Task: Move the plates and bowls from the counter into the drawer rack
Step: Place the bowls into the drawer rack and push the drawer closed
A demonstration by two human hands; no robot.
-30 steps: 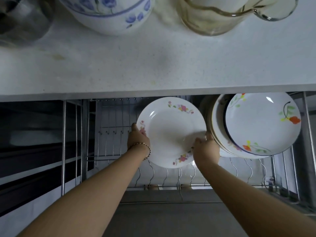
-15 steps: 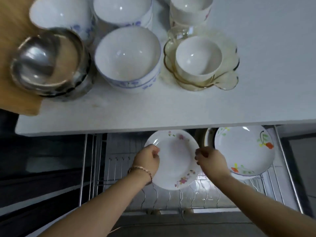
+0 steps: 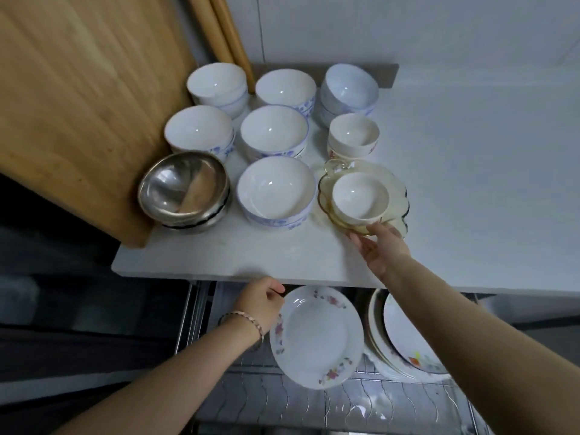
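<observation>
A white plate with pink flowers (image 3: 317,337) stands on edge in the wire drawer rack (image 3: 314,403) below the counter. My left hand (image 3: 262,304) curls round its upper left rim. To its right, a stack of plates (image 3: 405,334) leans in the rack. On the counter (image 3: 282,249), my right hand (image 3: 378,246) reaches with straight fingers to the front rim of an amber glass dish (image 3: 397,186), which holds a small cream bowl (image 3: 361,197). Several white bowls with blue patterns (image 3: 276,191) stand behind and to the left.
Stacked steel bowls (image 3: 183,189) sit at the counter's left front, against a large wooden board (image 3: 78,105). Another stack of small cream bowls (image 3: 353,136) stands behind the glass dish. The white wall (image 3: 408,26) closes the back.
My right hand has let go of the flowered plate and risen to the amber glass dish on the counter. My left hand stays at the plate's rim. The view has tilted up over the counter.
</observation>
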